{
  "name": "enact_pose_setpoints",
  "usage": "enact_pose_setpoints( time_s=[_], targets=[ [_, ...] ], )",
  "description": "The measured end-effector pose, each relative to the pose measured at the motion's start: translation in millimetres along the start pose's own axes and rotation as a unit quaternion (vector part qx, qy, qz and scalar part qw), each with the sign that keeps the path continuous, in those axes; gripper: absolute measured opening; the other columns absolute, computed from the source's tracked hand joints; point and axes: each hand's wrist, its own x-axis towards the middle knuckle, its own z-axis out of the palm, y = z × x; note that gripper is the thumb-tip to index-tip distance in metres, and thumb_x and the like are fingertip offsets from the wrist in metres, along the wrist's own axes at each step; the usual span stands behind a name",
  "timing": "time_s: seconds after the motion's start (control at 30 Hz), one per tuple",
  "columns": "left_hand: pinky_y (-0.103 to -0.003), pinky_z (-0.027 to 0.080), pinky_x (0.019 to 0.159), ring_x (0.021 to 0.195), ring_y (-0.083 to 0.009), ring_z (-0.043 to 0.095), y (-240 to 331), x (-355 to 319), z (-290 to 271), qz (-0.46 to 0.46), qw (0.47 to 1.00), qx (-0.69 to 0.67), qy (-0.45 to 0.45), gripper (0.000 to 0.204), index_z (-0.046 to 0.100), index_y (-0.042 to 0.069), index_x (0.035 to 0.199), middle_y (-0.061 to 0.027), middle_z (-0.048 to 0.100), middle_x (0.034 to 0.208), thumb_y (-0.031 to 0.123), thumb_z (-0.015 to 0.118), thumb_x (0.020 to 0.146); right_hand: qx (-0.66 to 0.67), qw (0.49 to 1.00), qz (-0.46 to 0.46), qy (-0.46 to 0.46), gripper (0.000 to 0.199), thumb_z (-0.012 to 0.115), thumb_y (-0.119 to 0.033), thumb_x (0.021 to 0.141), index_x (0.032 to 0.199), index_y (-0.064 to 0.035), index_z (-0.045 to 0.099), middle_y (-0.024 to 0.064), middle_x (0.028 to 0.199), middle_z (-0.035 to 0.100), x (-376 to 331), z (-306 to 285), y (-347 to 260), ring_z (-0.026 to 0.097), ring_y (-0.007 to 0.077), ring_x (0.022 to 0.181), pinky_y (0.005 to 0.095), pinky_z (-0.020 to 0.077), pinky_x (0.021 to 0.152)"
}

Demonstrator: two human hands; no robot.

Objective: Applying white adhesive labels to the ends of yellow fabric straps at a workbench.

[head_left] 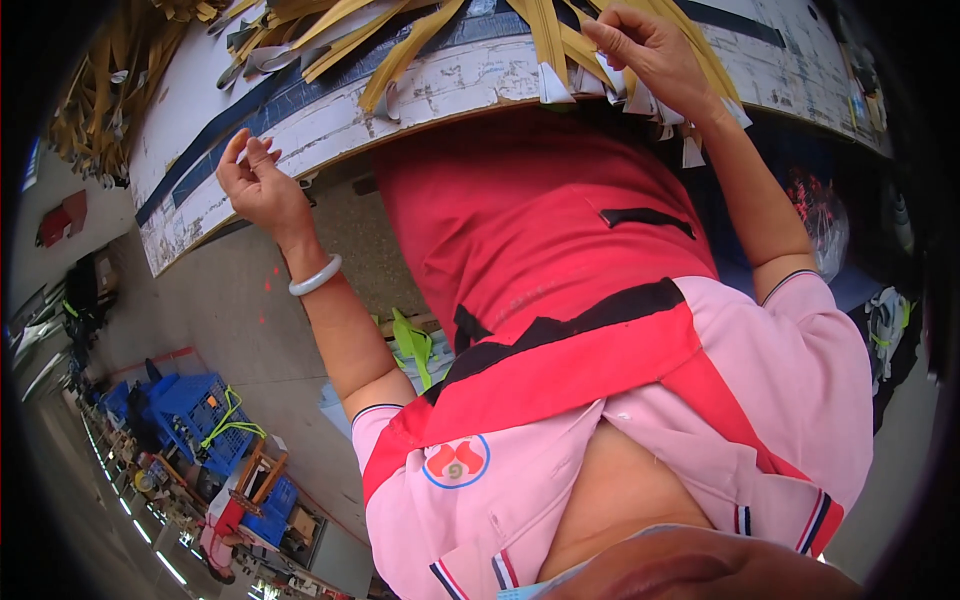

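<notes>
My left hand (263, 190), with a pale bangle at the wrist, is raised over the near left edge of the white worktable (460, 92). Its fingers are curled in toward the thumb, and whatever they may hold is too small to make out. Over the right part of the table, my right hand (655, 62) is closed, thumb against the curled fingers. Mustard-yellow zipper tapes (545, 42) with whitish end tabs lie beneath and beside it, several hanging over the near edge. I cannot see whether one is between its fingers. More zipper tapes (415, 55) spread toward the middle.
A thick bunch of yellow tapes (115, 85) hangs at the far left. Dark blue tape (225, 150) runs along the tabletop. Blue crates (205, 415) stand on the floor at left, with another person (218, 540) beyond. A clear plastic bag (825, 235) is below the table at right.
</notes>
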Motion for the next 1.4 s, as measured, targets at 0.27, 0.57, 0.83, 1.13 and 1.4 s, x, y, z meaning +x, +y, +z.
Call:
enact_pose_setpoints(
  time_s=[0.27, 0.57, 0.83, 1.13, 1.4],
  targets=[
    [-0.033, 0.053, 0.079, 0.088, -0.0257, 0.066, 38, -69, 68, 0.067, 0.948, -0.029, -0.309, 0.015, 0.068, 0.001, 0.102, -0.0115, 0.066, 0.102, -0.004, 0.063, 0.089, -0.273, 0.926, -0.259, -0.016, 0.015, 0.067, -0.017, 0.091, 0.095, -0.0034, 0.064, 0.0102, 0.087, 0.063, 1, 29, 23, 0.061, 0.0288, 0.080, 0.0374, 0.0486, 0.074],
    [-0.041, 0.050, 0.085, 0.101, -0.0312, 0.060, 55, -97, 168, 0.288, 0.828, -0.015, -0.481, 0.022, 0.064, 0.005, 0.106, -0.0115, 0.062, 0.107, 0.003, 0.062, 0.085, -0.212, 0.949, -0.232, 0.005, 0.017, 0.067, -0.020, 0.092, 0.096, -0.0029, 0.065, 0.0116, 0.085, 0.064, 4, 15, 26, 0.064, 0.0268, 0.078, 0.0350, 0.0505, 0.071],
    [-0.035, 0.053, 0.074, 0.083, -0.0268, 0.065, 42, -80, 157, 0.128, 0.872, -0.138, -0.451, 0.016, 0.067, 0.001, 0.092, -0.0099, 0.067, 0.089, -0.002, 0.074, 0.078, -0.101, 0.971, -0.208, -0.057, 0.016, 0.065, -0.017, 0.095, 0.099, -0.0013, 0.064, 0.0076, 0.088, 0.063, 7, 30, 17, 0.060, 0.0185, 0.079, 0.0299, 0.0488, 0.074],
    [-0.026, 0.050, 0.079, 0.085, -0.0107, 0.063, 43, -52, 149, -0.041, 0.834, -0.307, -0.457, 0.010, 0.069, 0.003, 0.090, -0.0019, 0.069, 0.089, -0.003, 0.072, 0.083, -0.063, 0.954, -0.251, -0.152, 0.015, 0.066, -0.014, 0.094, 0.101, -0.0027, 0.061, 0.0046, 0.099, 0.056, 31, 27, 2, 0.056, 0.0172, 0.087, 0.0295, 0.0462, 0.079],
    [-0.023, 0.053, 0.070, 0.078, -0.0109, 0.064, 59, -51, 156, -0.166, 0.815, -0.369, -0.415, 0.009, 0.062, -0.003, 0.097, -0.0045, 0.066, 0.087, 0.002, 0.068, 0.091, 0.083, 0.960, -0.198, -0.182, 0.016, 0.070, -0.017, 0.093, 0.095, -0.0022, 0.066, 0.0022, 0.077, 0.065, 54, 18, -12, 0.060, 0.0081, 0.077, 0.0251, 0.0494, 0.067]
  ],
)
